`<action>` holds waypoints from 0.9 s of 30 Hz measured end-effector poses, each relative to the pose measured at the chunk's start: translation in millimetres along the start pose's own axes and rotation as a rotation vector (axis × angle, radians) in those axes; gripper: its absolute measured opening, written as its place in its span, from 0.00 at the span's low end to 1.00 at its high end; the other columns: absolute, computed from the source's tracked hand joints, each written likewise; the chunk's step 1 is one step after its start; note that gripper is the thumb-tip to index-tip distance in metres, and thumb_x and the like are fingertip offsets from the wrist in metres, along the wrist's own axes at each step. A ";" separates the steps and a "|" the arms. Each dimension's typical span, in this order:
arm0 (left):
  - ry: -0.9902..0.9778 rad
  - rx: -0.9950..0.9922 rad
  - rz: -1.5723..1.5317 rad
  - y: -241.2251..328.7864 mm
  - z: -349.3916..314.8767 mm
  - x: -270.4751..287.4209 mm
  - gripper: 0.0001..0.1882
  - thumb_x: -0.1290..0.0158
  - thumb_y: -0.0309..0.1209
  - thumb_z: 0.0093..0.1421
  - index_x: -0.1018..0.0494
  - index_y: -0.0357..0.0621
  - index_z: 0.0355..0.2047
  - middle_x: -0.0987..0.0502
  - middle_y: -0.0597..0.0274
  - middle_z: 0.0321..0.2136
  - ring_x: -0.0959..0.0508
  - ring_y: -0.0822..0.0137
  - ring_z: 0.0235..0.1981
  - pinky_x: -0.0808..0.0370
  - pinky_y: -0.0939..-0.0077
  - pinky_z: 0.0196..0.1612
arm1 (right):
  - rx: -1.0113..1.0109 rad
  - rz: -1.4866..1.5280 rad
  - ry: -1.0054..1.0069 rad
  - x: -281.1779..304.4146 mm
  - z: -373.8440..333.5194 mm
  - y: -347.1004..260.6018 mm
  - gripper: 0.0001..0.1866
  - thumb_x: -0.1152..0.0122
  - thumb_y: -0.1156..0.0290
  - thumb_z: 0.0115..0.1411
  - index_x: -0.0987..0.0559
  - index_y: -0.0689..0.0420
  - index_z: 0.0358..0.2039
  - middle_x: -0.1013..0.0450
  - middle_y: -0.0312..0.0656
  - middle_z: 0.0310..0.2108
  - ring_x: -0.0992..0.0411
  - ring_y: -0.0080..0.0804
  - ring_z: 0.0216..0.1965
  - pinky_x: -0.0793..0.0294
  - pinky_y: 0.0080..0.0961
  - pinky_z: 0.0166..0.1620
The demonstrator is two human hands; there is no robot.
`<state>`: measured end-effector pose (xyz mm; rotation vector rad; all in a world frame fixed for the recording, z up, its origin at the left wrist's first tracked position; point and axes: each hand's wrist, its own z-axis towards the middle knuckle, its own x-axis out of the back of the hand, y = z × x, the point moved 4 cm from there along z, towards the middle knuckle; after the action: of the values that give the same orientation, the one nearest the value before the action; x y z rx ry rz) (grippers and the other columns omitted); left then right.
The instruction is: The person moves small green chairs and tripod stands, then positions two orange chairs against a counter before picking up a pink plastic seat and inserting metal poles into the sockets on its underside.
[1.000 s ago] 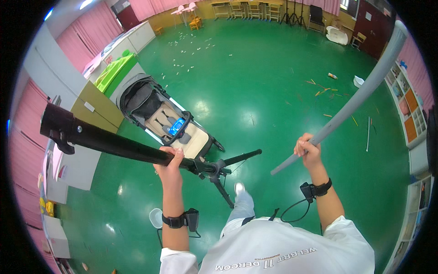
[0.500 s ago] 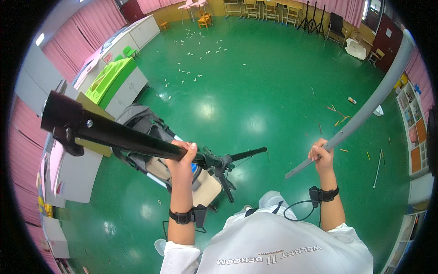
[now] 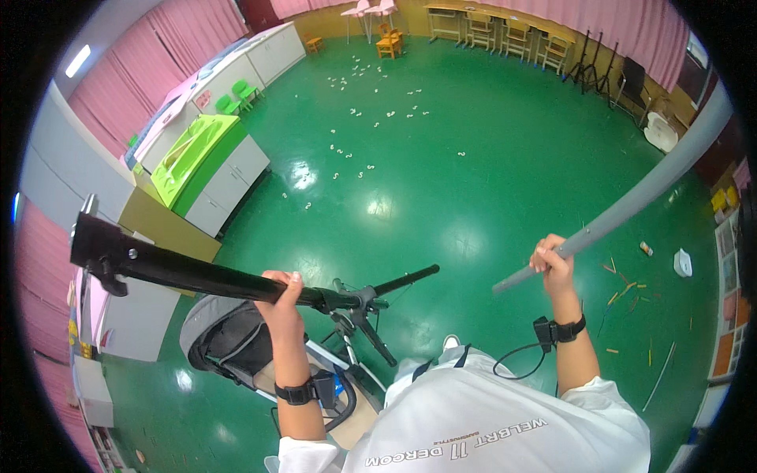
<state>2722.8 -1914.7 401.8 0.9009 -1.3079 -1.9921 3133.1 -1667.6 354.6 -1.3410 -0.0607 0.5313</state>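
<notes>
My left hand is wrapped round the shaft of a black tripod stand. The stand is held nearly level, its thick clamp end off to the left and its spread legs to the right of my hand. Closed near the lower end of a long grey pole, my right hand holds it slanting up to the far right, where its upper end runs out of sight. Behind the stand is a grey stroller, partly covered by my left forearm.
White number-shaped pieces lie scattered ahead on the green floor. Coloured sticks, a small can and a white tray lie to the right. A green-topped cabinet stands left; desks line the far wall.
My view has turned rightward and forward, so the far furniture sits further right and lower in view. The stroller shows lower. Both hands keep hold of the stand and the pole.
</notes>
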 end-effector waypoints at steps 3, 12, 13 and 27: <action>0.052 -0.004 0.047 -16.8 70.4 -15.9 0.11 0.43 0.17 0.49 0.35 0.42 0.23 0.31 0.65 0.22 0.31 0.72 0.26 0.34 0.80 0.33 | 0.016 0.042 -0.084 -22.0 105.3 11.7 0.12 0.47 0.74 0.52 0.37 0.55 0.14 0.42 0.35 0.10 0.42 0.23 0.12 0.35 0.23 0.21; 0.186 0.018 0.079 -143.6 303.6 -45.0 0.10 0.46 0.15 0.51 0.36 0.41 0.23 0.33 0.62 0.21 0.31 0.68 0.24 0.32 0.74 0.32 | -0.004 0.089 -0.170 -95.4 386.6 128.8 0.12 0.48 0.74 0.52 0.37 0.55 0.14 0.43 0.35 0.09 0.42 0.24 0.11 0.35 0.25 0.21; 0.205 0.029 0.105 -159.0 332.9 -50.0 0.10 0.43 0.18 0.50 0.35 0.40 0.23 0.33 0.63 0.21 0.31 0.70 0.24 0.32 0.76 0.32 | 0.003 0.082 -0.162 -102.3 414.6 139.4 0.12 0.48 0.74 0.52 0.37 0.55 0.15 0.43 0.35 0.09 0.43 0.24 0.12 0.35 0.25 0.21; 0.157 0.040 0.209 -291.0 741.2 -172.6 0.11 0.40 0.20 0.48 0.33 0.41 0.22 0.32 0.66 0.21 0.33 0.73 0.25 0.34 0.79 0.35 | -0.047 0.065 -0.073 -184.3 802.3 278.2 0.12 0.47 0.75 0.51 0.37 0.55 0.14 0.42 0.34 0.09 0.42 0.24 0.12 0.35 0.24 0.21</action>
<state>2207.9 -1283.5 382.8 0.8810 -1.3000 -1.7069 2605.8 -977.1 338.4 -1.3727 -0.0902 0.6371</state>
